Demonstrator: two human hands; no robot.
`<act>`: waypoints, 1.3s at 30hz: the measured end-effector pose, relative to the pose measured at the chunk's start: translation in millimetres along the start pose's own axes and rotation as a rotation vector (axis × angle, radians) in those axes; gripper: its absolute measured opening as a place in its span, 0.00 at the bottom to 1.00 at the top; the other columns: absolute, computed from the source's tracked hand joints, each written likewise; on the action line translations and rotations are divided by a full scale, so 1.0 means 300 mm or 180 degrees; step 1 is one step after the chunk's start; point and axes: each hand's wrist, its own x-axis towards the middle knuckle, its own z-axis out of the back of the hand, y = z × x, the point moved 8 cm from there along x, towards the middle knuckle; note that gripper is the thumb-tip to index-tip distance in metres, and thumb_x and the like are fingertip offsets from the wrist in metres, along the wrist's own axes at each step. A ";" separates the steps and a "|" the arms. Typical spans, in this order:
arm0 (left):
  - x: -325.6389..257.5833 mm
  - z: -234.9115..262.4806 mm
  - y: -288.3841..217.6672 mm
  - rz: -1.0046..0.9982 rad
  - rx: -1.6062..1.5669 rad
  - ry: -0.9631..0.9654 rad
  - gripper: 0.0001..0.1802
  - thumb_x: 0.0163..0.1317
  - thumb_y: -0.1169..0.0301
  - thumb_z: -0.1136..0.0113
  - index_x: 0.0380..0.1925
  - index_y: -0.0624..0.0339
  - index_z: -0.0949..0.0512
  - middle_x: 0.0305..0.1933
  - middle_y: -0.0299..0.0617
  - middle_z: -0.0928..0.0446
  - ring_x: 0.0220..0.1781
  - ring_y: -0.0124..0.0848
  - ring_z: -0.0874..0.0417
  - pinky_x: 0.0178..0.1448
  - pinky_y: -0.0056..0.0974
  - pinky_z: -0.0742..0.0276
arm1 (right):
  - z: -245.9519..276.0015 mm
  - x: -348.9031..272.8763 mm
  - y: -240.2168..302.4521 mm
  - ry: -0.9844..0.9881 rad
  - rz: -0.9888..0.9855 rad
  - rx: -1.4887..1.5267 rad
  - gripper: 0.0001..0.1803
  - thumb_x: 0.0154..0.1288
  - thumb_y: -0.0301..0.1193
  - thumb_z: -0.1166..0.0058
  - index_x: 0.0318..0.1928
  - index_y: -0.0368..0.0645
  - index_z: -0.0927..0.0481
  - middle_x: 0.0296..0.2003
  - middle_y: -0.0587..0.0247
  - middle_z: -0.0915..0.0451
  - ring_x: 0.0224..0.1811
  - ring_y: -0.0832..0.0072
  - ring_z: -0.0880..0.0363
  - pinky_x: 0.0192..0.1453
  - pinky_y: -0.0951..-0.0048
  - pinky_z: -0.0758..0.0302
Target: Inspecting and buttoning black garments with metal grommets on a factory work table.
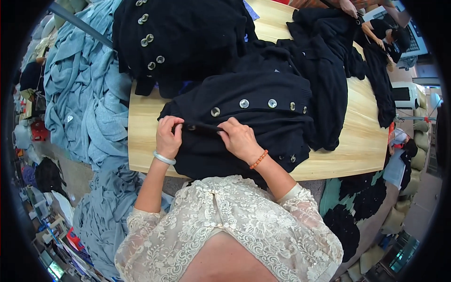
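A black knit cardigan lies on the light wooden table right in front of me. Large round buttons run along one of its front edges, and more show lower at its right. My left hand pinches the button band at its left end, thumb against fingers. At the other end of that strip, my right hand grips it too. The band is stretched straight between my hands, with one dark button showing on it.
Another stack of black buttoned cardigans stands at the far left of the table. More black garments spread to the right. Light blue knitwear is heaped beside the table's left edge. Across the far right, another person's hand touches a black garment.
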 end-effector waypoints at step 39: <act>0.095 -0.336 -0.063 0.1629 -0.2188 0.1664 0.05 0.59 0.77 0.33 0.36 0.65 0.16 0.31 0.35 0.16 0.30 0.19 0.22 0.36 0.24 0.28 | 0.107 -0.042 0.000 -0.0917 0.0526 0.0329 0.23 0.56 0.29 0.37 0.51 0.38 0.29 0.34 0.52 0.25 0.32 0.55 0.18 0.36 0.60 0.21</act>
